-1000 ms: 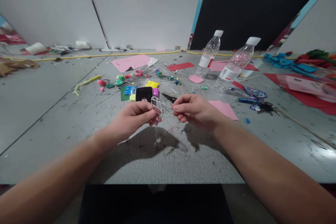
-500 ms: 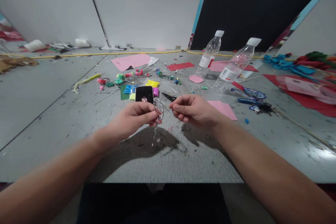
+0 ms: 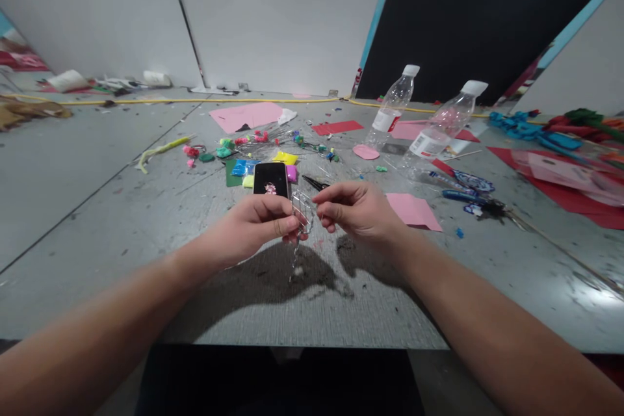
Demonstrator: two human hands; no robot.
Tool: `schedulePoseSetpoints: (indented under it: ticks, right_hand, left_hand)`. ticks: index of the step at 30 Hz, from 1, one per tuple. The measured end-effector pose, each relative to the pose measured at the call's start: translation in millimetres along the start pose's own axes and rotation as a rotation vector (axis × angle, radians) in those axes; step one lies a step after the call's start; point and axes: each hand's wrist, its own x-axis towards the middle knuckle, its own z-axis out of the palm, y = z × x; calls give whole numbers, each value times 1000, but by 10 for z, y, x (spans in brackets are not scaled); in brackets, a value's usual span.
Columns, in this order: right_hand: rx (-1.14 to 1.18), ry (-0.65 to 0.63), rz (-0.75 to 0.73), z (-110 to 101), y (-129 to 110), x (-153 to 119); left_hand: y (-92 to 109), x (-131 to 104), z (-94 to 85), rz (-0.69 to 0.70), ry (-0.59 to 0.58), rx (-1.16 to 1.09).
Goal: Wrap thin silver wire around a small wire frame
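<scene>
Silvery wire frame [image 3: 303, 212], looped, latticed, twisted tail [image 3: 293, 262] dangling; left hand [image 3: 263, 220] grip clamped on it, right hand [image 3: 353, 209] unclear.

shiny metal wire [image 3: 303, 210], glossy plas. btls [image 3: 441, 122]

I take this for a craft workshop: the grey bench [image 3: 121, 221] before me is scuffed (dark smudges and specks all over it) and strewn with pink paper [image 3: 251, 115], red paper [image 3: 337, 127], little coloured packets [image 3: 245, 168], bright small lumps [image 3: 224, 151] and a black pointed tool [image 3: 316, 183]. A blue bundle [image 3: 517, 126] lies off to the right. Plain white panels [image 3: 273, 19] stand along the far edge, with a yellow cord [image 3: 146, 102] running at their foot.
</scene>
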Motion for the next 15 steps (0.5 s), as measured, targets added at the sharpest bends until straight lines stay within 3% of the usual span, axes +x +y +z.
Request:
schedulePoseSetpoints:
  ticks: [8,15]
  right_hand:
    - [1,35,-21,-3,18,5]
    - [-50,57,-31,-15,11,-1]
  left_hand:
    - [-51,15,4,-57,-27,-18]
    - [-120,3,25,-93,-31,-174]
